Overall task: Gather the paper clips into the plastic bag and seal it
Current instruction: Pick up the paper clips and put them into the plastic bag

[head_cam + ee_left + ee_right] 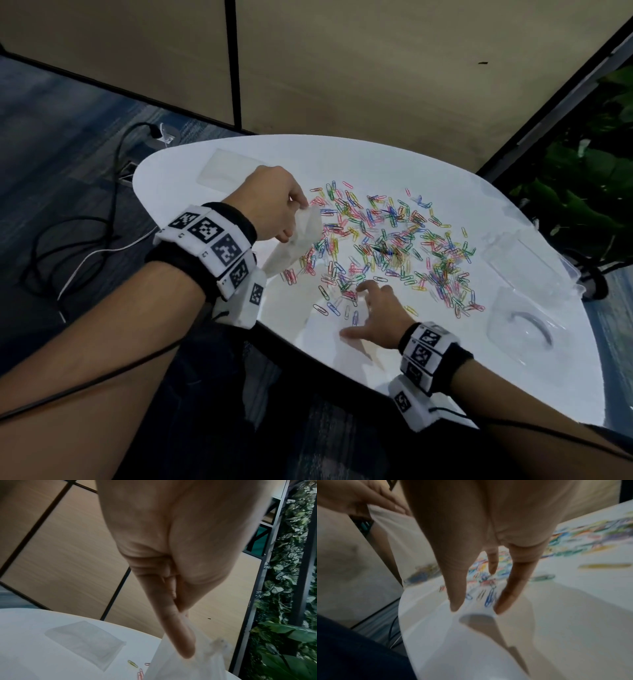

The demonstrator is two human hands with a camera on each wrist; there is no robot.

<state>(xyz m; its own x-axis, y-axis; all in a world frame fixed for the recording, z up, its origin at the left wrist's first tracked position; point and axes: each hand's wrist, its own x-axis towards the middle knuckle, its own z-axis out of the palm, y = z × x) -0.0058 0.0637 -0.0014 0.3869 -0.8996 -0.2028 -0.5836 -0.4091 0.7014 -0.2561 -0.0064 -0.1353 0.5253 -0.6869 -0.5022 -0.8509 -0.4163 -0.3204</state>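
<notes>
Left hand (274, 202) pinching the bag (294, 246) by its mouth, lifted off the table (394, 373). Right hand (380, 315) spread, fingers relaxed, holding nothing, at the near edge of the clips (383, 240). Clips strewn beyond and to the right of both hands, none visibly bagged. Risk: a hard sweep could send clips past the limp, narrow mouth or off the near edge.

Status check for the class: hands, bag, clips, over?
Left hand pinches plastic bag at its top edge. Right hand open, fingers spread at near paper clips. Clips scattered on table; nothing blocking.
</notes>
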